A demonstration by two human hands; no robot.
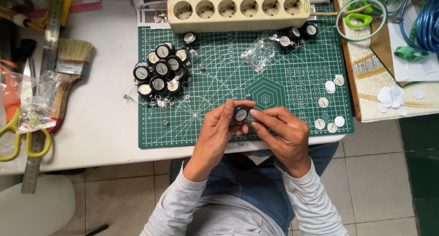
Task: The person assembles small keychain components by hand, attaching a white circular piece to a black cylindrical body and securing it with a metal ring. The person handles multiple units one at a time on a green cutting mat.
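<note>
My left hand (218, 128) and my right hand (282, 130) meet over the near part of a green cutting mat (219, 75). Between their fingertips is one small black round reel with a pale disc face (240, 113). Both hands pinch it, the left from the left side, the right from the right. A heap of several similar black reels (159, 73) lies on the mat's left side, with small metal clips scattered around it. Three more reels (297, 34) sit at the mat's far right.
A cream power strip (238, 11) lies across the mat's far edge. A crumpled clear bag (259, 54) and white paper discs (330, 86) lie on the mat. A paintbrush (68, 75), steel ruler (43, 94) and yellow-handled scissors (18, 142) lie to the left. More discs (392, 98) lie right.
</note>
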